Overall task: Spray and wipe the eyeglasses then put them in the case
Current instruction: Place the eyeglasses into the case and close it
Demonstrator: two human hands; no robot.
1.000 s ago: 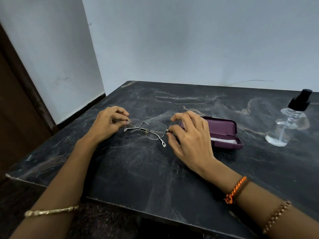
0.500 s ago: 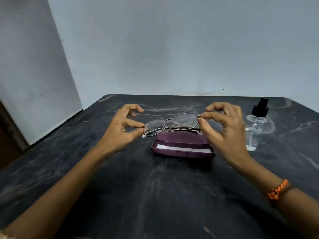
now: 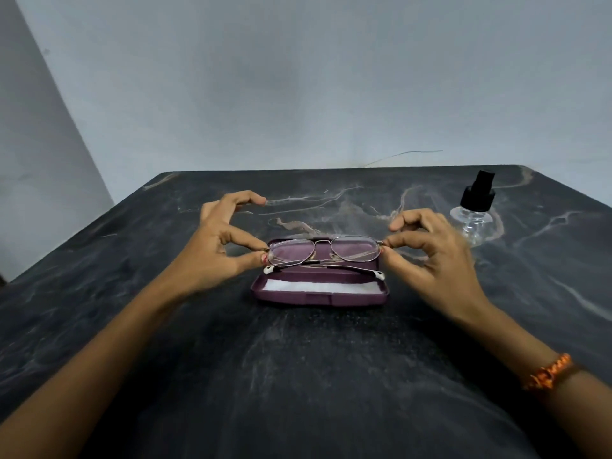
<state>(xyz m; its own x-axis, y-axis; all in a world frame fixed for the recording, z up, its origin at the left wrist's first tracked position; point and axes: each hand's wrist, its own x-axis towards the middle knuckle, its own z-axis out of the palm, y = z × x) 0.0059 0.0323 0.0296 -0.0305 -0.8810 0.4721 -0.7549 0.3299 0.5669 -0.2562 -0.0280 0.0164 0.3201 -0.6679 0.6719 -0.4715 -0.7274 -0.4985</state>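
Thin metal-framed eyeglasses [image 3: 324, 252] with folded arms and white tips hang just above an open purple case [image 3: 318, 294]. My left hand [image 3: 225, 246] pinches the frame's left corner between thumb and forefinger. My right hand [image 3: 430, 256] pinches the right corner the same way. The case lies open at the table's middle, with a white cloth [image 3: 321, 287] in its front half. Its lid is partly hidden behind the lenses.
A clear spray bottle [image 3: 475, 208] with a black nozzle stands at the back right, close behind my right hand. The dark marble table [image 3: 298, 376] ends at a wall behind and drops off on the left.
Both hands lifted the eyeglasses off the table and carried them over the open case, then lowered them closer to it. The camera view shifted to centre on the case.
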